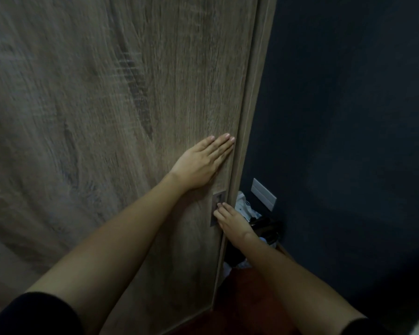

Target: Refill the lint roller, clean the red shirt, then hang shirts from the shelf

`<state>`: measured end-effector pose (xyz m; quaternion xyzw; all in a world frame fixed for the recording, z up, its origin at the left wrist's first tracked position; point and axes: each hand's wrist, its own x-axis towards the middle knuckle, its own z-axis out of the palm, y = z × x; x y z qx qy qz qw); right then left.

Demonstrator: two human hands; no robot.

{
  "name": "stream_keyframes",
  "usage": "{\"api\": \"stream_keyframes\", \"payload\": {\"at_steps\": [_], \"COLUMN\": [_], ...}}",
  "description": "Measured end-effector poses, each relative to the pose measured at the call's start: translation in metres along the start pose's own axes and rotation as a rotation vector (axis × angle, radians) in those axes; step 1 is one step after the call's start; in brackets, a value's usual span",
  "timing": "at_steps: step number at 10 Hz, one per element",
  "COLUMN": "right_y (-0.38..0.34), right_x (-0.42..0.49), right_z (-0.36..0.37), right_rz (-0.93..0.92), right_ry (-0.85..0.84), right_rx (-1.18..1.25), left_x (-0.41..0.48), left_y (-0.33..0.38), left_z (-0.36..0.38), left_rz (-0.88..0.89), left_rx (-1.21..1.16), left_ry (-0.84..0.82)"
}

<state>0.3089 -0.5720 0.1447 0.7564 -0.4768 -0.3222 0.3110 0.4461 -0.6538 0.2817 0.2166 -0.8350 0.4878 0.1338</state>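
Facing a wood-grain wardrobe door (107,117), close up and blurred by head motion. Left hand (198,163) pressed flat against the panel near its right edge, fingers straight and together, its grip wide and empty. Right hand (230,220) lower down on the same edge, fingertips hooked into a small recessed metal pull (217,204); a narrow grip on that pull, though how far the fingers close cannot be told in the dim light. Beside the door's edge, the upright frame post (252,117), then a dark blue wall (348,117) carrying a pale switch plate (263,194).

No lint roller, red shirt or shelf in sight, presumably behind this door. Low in the gap between door and wall, a heap of dark and white items (254,221), too murky to name, over a reddish floor (242,308).

Judged step: working the door along to reach or close off the clothes inside; impossible to say which from 1 view.

Risks from here: fingertips of the right hand caught between door edge and post if the panel travels toward the frame with the fingers in the pull. A shallow hold in the recess, likely to slip under a hard tug. Uneven push from 2 hands at different heights, likely to rack the panel and jam it. Heap at the foot of the gap, a possible snag.
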Motion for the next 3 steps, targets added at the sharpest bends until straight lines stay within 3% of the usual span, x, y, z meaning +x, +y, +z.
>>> {"api": "stream_keyframes", "payload": {"at_steps": [2,3], "right_y": [0.004,0.013], "right_x": [-0.003,-0.013], "right_z": [0.002,-0.001], "right_rz": [-0.024,0.000], "right_ry": [0.039,0.084], "right_rx": [0.125,0.306], "left_x": [0.003,0.000], "left_y": [0.001,0.007], "left_z": [-0.021,-0.033], "left_rz": [-0.052,-0.089], "left_rx": [-0.245,-0.300], "left_ry": [0.020,0.013]}}
